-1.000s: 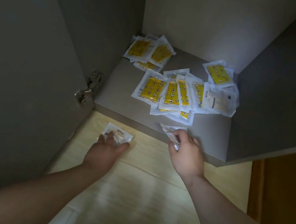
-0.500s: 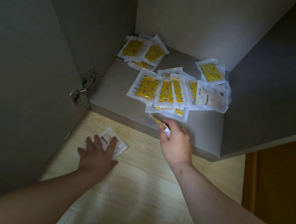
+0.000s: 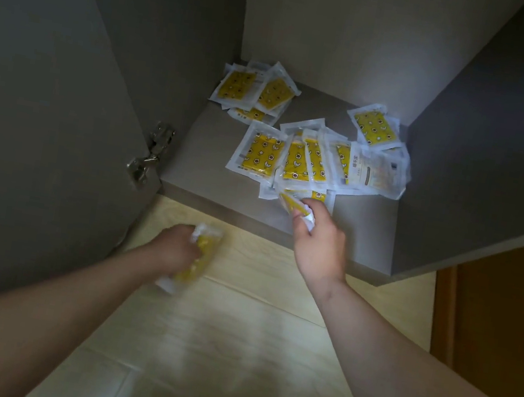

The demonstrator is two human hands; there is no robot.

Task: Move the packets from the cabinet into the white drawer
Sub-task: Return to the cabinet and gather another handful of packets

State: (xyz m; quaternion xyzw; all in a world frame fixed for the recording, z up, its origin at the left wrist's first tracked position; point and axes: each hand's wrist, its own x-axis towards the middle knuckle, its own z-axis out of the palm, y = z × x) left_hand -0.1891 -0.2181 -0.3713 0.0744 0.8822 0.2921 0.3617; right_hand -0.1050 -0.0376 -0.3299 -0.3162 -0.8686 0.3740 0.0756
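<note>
Head view: left hand (image 3: 177, 246) around blurred packet (image 3: 202, 250), right hand (image 3: 319, 241) around crinkly yellow packet (image 3: 292, 204) by glossy pile (image 3: 260, 157).

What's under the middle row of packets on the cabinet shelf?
At least one more packet pokes out beneath the row's front edge, beside the right hand. Anything further under is covered.

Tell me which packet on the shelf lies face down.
The packet at the right end of the middle row: it lies white printed side up, while the others show yellow.
</note>
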